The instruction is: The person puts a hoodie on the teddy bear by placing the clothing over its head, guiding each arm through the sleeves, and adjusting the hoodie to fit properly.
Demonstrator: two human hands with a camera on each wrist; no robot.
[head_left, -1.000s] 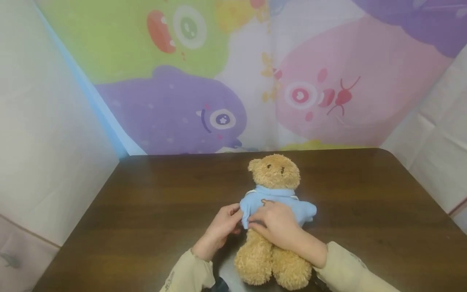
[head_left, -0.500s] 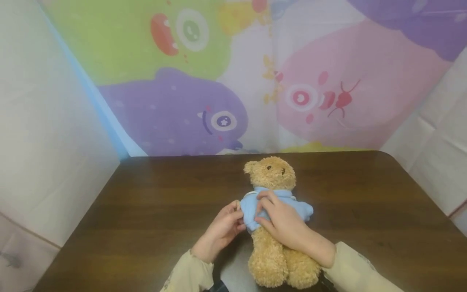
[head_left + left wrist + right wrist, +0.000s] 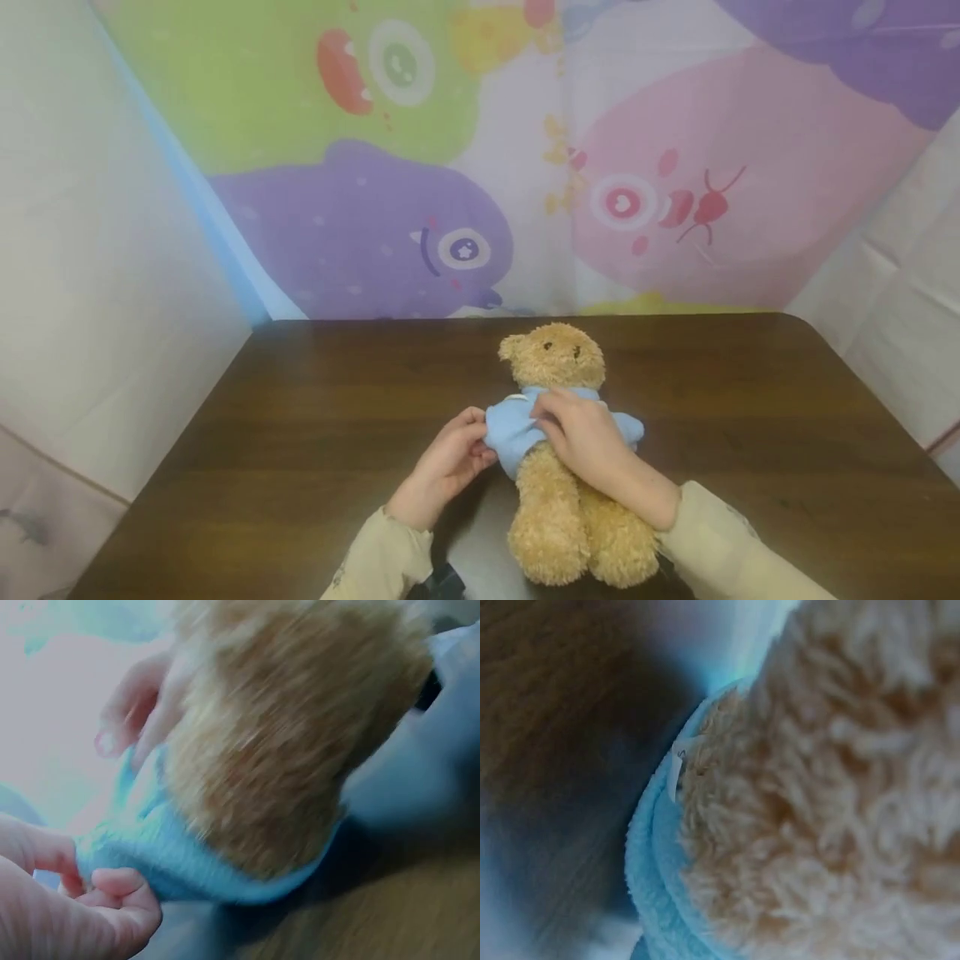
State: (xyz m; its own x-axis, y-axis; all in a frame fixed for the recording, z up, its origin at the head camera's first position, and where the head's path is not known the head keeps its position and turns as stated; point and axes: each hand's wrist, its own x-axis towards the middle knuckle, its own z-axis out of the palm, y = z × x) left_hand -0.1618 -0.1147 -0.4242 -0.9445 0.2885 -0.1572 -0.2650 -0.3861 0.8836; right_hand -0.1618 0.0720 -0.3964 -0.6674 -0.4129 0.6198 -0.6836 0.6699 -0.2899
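Note:
A tan plush teddy bear (image 3: 551, 525) in a light blue shirt (image 3: 513, 433) lies face up on the table, head toward the back. My left hand (image 3: 450, 458) pinches the shirt at the sleeve on the bear's left-hand side in the head view; thumb and fingers meet on the cloth in the left wrist view. Across the bear's chest lies my right hand (image 3: 592, 437), its bent fingers gripping the shirt front, where the cloth bunches up. Fur fills much of the right wrist view, with a white label (image 3: 676, 769) inside the shirt's hem. The right hand covers part of the shirt.
The dark brown wooden table (image 3: 337, 400) reaches back to a cloth backdrop (image 3: 540, 250) with cartoon creatures. White cloth sides (image 3: 135, 250) stand to the left and right. A dark object (image 3: 442, 579) shows at the front edge near the left sleeve.
The bear's legs have swung to the right and its head slightly left. My right hand has moved up the chest, and the shirt's sleeve side is drawn out toward my left hand.

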